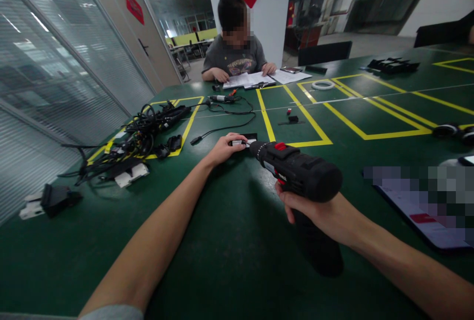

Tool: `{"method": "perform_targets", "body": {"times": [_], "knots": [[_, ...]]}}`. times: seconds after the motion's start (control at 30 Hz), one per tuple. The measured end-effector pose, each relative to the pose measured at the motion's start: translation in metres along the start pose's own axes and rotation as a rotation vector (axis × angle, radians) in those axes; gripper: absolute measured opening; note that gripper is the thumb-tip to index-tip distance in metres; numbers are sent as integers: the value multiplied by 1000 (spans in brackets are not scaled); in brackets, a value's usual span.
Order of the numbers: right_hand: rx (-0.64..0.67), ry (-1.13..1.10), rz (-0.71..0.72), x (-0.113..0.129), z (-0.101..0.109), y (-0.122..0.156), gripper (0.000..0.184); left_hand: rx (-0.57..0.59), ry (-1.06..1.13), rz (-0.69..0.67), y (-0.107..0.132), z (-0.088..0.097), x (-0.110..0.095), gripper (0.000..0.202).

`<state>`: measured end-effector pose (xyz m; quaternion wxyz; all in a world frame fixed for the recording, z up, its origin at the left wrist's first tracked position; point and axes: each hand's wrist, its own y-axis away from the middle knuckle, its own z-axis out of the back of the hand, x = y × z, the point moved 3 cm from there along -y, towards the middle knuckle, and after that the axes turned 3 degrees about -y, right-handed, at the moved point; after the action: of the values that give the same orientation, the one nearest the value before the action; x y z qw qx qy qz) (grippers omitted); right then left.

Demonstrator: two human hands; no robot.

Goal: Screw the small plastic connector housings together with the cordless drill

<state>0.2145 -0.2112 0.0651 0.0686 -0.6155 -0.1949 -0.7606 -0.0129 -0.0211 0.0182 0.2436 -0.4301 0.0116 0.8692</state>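
My right hand (311,209) is shut around the grip of a black cordless drill (299,172) with red buttons. The drill lies nearly level, with its chuck end pointing left. That end is right beside a small black-and-white part (240,142), and the bit's tip is hidden or too small to make out. My left hand (225,148) rests on the green work table (229,241), with its fingers pinching that part. A flat black piece (251,137) shows just behind the part.
A tangle of black cables (142,135) lies at the left, near white-and-black plastic parts (52,201). A seated person (237,48) handles papers (248,80) across the table. A white tape roll (323,85) lies further right, and a blurred tablet (418,211) sits at lower right.
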Motion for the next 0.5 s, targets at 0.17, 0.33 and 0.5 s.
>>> {"method": "perform_targets", "body": {"times": [0.17, 0.33, 0.5], "knots": [[6, 12, 8, 1, 0, 1, 15, -5, -11, -21, -1, -1, 2, 31], [-7, 11, 28, 3, -1, 1, 13, -1, -17, -32, -1, -1, 3, 30], [-14, 13, 1, 0, 0, 0, 12, 2, -24, -11, 0, 0, 1, 31]]}}
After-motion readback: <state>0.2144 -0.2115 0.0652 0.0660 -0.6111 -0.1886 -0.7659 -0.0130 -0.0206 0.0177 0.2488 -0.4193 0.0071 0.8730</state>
